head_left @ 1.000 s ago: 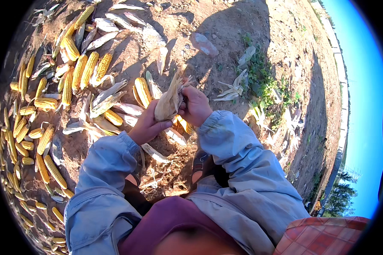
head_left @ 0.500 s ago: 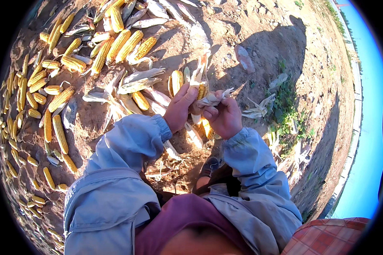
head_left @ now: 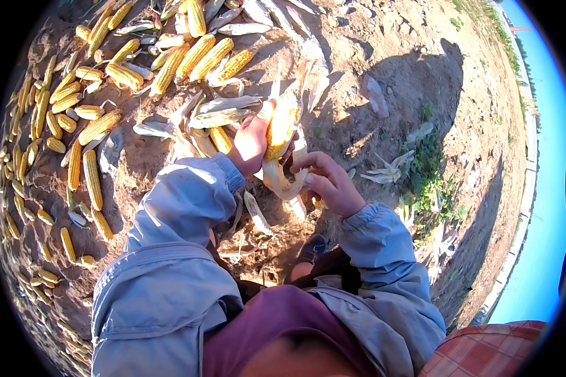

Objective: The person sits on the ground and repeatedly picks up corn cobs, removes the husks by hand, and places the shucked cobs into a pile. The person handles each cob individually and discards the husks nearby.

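Observation:
In front of me an ear of corn (head_left: 282, 130) stands tilted, its yellow kernels largely bare. My left hand (head_left: 253, 139) is closed around its left side, with the thumb along the cob. Pale husk (head_left: 282, 181) hangs in a loop from the lower end of the ear. My right hand (head_left: 331, 182) pinches that husk between thumb and bent fingers, just right of and below the ear. More loose husk strips rise behind the ear's upper end.
Husked ears of corn (head_left: 198, 58) lie in a heap at the far left, with many more scattered down the left side. Dry husks (head_left: 223, 112) lie beside my left hand. Green weeds (head_left: 429, 179) grow on the soil at right. My shoe (head_left: 310, 247) is below.
The ear now shows far more kernels, and its husk is pulled down toward me. My right hand has moved lower and apart from my left. The view has shifted slightly.

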`<state>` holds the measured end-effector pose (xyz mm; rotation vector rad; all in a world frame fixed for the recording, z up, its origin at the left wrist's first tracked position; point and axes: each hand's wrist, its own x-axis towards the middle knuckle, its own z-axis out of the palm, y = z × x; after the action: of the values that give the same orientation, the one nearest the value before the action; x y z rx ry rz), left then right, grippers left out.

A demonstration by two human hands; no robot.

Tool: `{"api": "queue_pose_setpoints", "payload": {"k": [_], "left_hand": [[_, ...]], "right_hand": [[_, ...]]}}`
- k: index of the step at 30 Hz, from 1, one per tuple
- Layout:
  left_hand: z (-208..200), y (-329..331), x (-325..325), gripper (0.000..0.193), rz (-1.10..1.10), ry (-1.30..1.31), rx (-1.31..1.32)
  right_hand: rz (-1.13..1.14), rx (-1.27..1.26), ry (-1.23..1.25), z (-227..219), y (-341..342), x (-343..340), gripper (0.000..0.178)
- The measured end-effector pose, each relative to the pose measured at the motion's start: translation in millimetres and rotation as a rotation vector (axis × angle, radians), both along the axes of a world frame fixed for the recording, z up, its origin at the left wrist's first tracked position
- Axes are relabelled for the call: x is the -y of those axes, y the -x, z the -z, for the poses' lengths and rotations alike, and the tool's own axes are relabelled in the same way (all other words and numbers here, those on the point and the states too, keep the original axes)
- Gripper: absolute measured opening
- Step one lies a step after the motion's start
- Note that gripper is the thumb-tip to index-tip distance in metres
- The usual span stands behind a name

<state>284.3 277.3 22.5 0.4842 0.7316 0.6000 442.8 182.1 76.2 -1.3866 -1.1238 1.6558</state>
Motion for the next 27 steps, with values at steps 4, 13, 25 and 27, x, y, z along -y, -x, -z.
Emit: {"api": "queue_pose_setpoints", "payload": {"k": [4, 13, 25, 27], "left_hand": [[-4, 7, 12, 0.047, 0.002, -0.375, -0.093], [-17, 16, 13, 0.037, -0.062, -0.615, 0.002], [-27, 41, -4, 0.037, -0.522, -0.824, -0.148], [-31, 50, 6, 0.042, -0.535, -0.924, -0.187]], "right_hand": [[0.135, 0.073, -0.081, -20, -12, -26, 0.041], [0.178, 0.016, -0.119, -41, 16, -49, 0.036], [0.291, -0.364, -0.112, -44, 45, -60, 0.045], [0.323, -0.311, -0.178, -45, 47, -60, 0.047]]}}
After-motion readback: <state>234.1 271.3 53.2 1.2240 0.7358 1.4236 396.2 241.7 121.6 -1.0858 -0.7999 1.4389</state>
